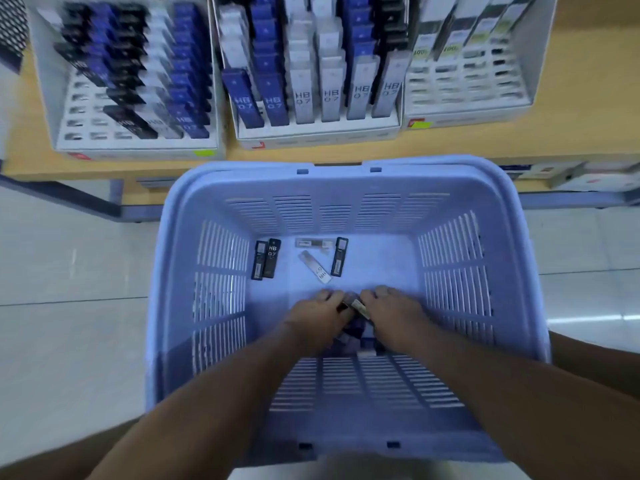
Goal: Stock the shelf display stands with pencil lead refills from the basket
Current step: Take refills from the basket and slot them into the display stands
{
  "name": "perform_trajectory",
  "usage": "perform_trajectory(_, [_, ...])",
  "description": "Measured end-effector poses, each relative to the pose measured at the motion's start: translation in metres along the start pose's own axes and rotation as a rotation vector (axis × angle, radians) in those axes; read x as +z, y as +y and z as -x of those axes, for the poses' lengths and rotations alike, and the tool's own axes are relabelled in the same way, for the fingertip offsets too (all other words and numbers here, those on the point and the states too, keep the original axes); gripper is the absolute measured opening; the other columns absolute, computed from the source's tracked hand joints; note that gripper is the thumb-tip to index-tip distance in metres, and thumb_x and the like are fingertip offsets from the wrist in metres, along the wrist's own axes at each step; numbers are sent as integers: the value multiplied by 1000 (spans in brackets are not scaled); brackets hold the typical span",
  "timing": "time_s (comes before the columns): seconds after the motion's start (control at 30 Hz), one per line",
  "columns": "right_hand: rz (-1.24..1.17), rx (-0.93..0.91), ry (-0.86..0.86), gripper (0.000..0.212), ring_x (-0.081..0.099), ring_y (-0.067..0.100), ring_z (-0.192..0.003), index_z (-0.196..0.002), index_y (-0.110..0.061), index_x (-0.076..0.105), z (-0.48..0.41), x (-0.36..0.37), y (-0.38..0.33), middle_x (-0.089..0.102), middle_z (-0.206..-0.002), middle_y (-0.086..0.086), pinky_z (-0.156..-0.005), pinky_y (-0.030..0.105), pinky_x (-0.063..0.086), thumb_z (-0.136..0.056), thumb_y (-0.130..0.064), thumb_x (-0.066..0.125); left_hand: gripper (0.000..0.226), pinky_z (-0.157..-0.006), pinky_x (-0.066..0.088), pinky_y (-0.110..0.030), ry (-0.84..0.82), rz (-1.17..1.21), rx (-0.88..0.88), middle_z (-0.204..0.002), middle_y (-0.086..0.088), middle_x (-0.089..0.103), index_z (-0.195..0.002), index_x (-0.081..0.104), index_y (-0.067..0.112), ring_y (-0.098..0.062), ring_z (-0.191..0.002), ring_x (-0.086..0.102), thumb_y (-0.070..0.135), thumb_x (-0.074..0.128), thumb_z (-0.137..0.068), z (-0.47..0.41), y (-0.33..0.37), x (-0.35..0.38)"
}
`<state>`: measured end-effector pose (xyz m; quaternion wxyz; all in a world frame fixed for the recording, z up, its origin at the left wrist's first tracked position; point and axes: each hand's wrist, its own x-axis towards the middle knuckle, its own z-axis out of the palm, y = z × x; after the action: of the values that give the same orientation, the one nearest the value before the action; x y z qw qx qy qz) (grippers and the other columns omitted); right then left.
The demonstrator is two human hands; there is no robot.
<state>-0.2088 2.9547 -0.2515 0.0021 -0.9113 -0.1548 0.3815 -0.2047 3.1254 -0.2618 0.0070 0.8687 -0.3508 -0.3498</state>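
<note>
View from above, looking down into a pale blue plastic basket [346, 188] with slotted walls, which fills the middle of the picture. Two bare forearms reach in from the bottom edge.

The left hand [313, 318] and right hand [391, 311] meet knuckle to knuckle over the near part of the basket floor. Between and beneath them lies a small pile of refill cases [353, 304], mostly hidden by the hands and blurred. Each grip is clenched over this pile. The left seems to pinch a dark case and the right a pale one, though the blur makes that uncertain.

Further in, five loose refill cases [316, 266] lie flat on the basket floor, apart from the hands: two black ones side by side at the left, two clear ones in the middle, and one black at the right. The rest of the basket floor around them is bare.

Beyond the basket's far rim is a wooden shelf [31, 140] carrying three white cardboard stands. The left stand [135, 143] is smeared by motion blur, with open slots along its front and left. The middle stand [318, 133] is packed with blue and grey cases marked HB 0.7. The right stand [467, 114] has many open slots at the front. All three are cut off at the top edge.

Pale tiled floor [69, 306] shows on both sides of the basket.
</note>
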Motion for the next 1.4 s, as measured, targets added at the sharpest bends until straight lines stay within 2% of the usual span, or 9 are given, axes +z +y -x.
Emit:
perform_trajectory(0.13, [-39,36,7,41,51,28,-120,-125,-14,44,-9,0,-1,53,-128,11,-89,35,46,-86,-11,58,38,-77,48,-42,-3,-13,-73,-138,-12,30,-135,38,16,-31,-127,31,28,39,-99,-3,-6,-11])
perform_trajectory(0.3, [-63,100,-55,43,45,29,-125,-128,-10,46,-18,-1,-2,45,-133,14,-95,38,46,-87,-11,59,31,-87,47,-35,-68,-10,-8,-126,-8,54,-123,47,15,-28,-114,52,31,31,-102,-6,-5,-15])
perform_trajectory(0.5, [-155,142,4,24,61,29,-110,-117,-8,56,-18,-6,-2,63,-119,12,-85,33,48,-93,-10,55,34,-83,41,-34,-90,248,-225,-124,-17,56,-124,49,7,-31,-110,53,26,31,-102,1,-5,-13])
perform_trajectory(0.67, [-965,384,41,19,57,23,-79,-94,-12,58,-24,-29,-6,59,-90,8,-71,33,45,-103,-23,45,14,-82,49,-31,-15,914,-586,-100,-6,66,-101,62,17,-26,-91,61,25,56,-92,12,-25,-33])
perform_trajectory(0.77, [-1543,455,16,16,61,22,-74,-95,-13,56,-16,-51,-25,62,-83,9,-68,37,58,-104,-20,45,10,-81,56,-41,48,1588,-607,-88,-9,68,-98,63,12,-24,-83,66,14,55,-95,24,-15,-60])
perform_trajectory(0.9, [-1826,476,211,26,59,21,-70,-86,-14,56,1,-78,-44,63,-81,9,-61,33,55,-105,-9,39,7,-77,58,-40,156,1899,-573,-93,-16,69,-98,61,6,-27,-80,68,10,58,-93,45,7,-91])
perform_trajectory(1.0, [-1761,468,343,28,60,25,-78,-84,-15,57,19,-88,-55,65,-92,16,-77,39,54,-103,-8,38,13,-64,59,-30,253,1915,-569,-94,-20,69,-100,64,1,-26,-78,69,10,62,-90,59,23,-105])
perform_trajectory(1.1, [-1771,406,432,23,58,19,-70,-92,-12,56,42,-101,-63,63,-84,10,-62,28,50,-103,-9,37,5,-59,57,-27,327,1857,-535,-77,-15,68,-89,65,5,-23,-67,67,0,62,-87,76,42,-118])
perform_trajectory(1.4, [-2156,213,439,13,56,23,-55,-86,-5,66,117,-165,-80,63,-70,12,-56,33,44,-92,-8,55,27,-80,56,-41,799,1674,-434,-84,-12,72,-87,70,16,-31,-75,67,-7,55,-87,122,64,-160])
